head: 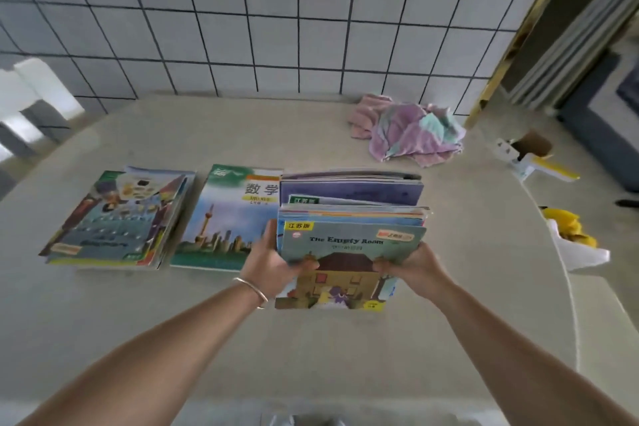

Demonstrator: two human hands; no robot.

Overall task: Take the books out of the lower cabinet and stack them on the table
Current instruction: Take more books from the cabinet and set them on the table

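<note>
- Both hands were on a bundle of thin books (349,252), carried over the pale table (311,349), with "The Empty Room" as the front cover.
- The left hand (273,261) gripped the bundle's left edge, thumb across the cover and fingers behind it; a bangle (250,290) sat on that wrist.
- The right hand (406,264) held the right side the same way, thumb curled onto the cover.
- The bundle looked tilted up toward the camera, its lower edge at or just above the tabletop; contact could not be told for sure.
- Already down: a left stack (114,218) of several books, a maths textbook (228,218) flat beside it, and a purple-covered pile (352,188) directly behind the held bundle.
- By my reading, the job was well along, with three lots on the table and this load about to be laid down, likely onto the purple pile.
- What was left was unknown: the cabinet was out of view, so any remaining books could not be counted.
- A crumpled pink cloth (408,130) lay farther back, well apart from the books.
</note>
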